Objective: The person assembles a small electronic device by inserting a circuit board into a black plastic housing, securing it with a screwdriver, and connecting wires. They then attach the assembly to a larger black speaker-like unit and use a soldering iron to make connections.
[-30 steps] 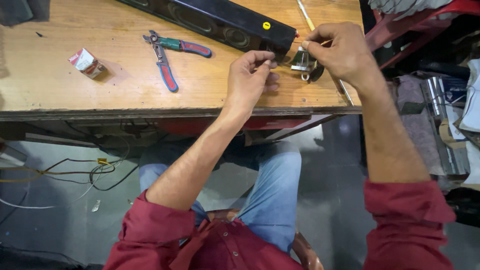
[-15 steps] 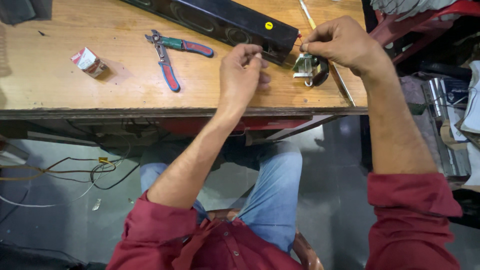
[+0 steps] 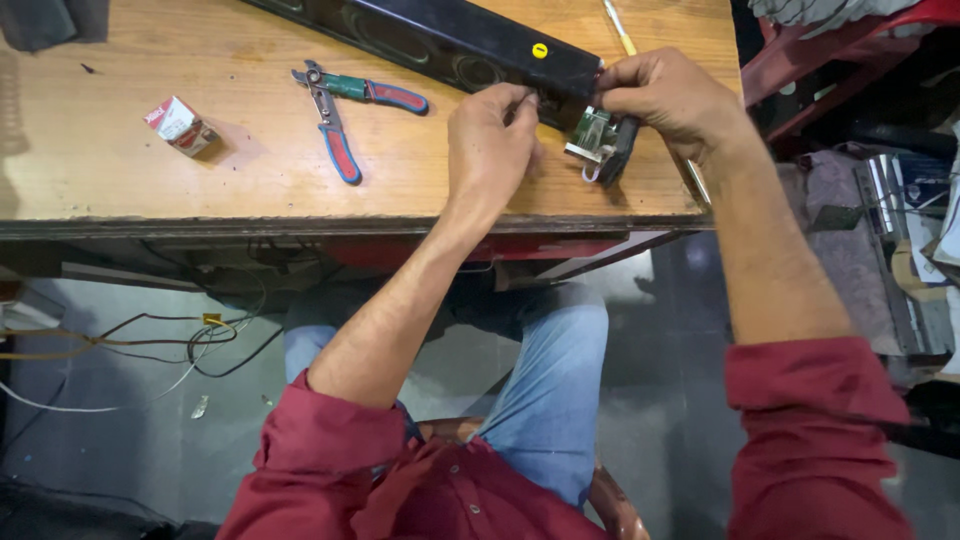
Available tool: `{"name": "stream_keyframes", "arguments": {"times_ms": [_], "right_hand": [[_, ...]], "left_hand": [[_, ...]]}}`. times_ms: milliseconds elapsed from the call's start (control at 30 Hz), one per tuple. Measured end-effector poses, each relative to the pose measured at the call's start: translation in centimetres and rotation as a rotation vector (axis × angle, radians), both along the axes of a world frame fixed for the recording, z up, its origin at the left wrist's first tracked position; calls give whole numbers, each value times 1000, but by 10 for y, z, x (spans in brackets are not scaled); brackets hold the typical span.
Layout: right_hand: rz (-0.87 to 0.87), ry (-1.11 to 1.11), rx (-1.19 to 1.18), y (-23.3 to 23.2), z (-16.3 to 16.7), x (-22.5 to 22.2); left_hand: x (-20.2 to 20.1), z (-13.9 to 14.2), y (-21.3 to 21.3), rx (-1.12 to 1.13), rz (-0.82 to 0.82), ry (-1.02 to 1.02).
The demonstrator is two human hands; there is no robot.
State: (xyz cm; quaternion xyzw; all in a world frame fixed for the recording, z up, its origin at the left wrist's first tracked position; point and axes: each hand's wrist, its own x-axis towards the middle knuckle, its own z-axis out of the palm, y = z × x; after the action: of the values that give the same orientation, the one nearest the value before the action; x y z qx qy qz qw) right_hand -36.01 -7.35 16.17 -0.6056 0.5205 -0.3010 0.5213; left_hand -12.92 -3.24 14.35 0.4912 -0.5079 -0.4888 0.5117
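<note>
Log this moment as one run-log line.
left hand: on end of black speaker bar | right hand: holding small circuit board | pliers: idle on wooden table

A long black speaker bar (image 3: 470,45) is laid at a slant across the wooden bench, its near end toward the front right edge, a small yellow round sticker seen on its top face and round grille shapes along its side. At that near end a small green circuit board (image 3: 593,135) is seen tilted up, just beside the bar's open end, with a black end piece (image 3: 620,152) against it and a short white wire looped beneath
</note>
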Motion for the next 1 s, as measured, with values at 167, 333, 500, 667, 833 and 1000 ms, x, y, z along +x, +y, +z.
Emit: {"name": "stream_keyframes", "arguments": {"times_ms": [167,333,500,667,833,1000], "right_hand": [[-76,-84,5,12,-7,8],[-63,-137,-10,19,-8,16],[-119,-146,-53,29,-12,25],[-69,-197,-38,39,-16,45],[-43,-248,-40,52,-14,71],[-179,-256,-30,62,-11,78]], "left_hand": [[-2,-2,-1,-38,35,-76],[-2,-10,-3,-129,61,-113],[10,-13,-9,-188,68,-192],[27,-8,2,-162,84,-246],[41,-10,30,-200,178,-121],[43,-20,41,-112,195,-9]]}}
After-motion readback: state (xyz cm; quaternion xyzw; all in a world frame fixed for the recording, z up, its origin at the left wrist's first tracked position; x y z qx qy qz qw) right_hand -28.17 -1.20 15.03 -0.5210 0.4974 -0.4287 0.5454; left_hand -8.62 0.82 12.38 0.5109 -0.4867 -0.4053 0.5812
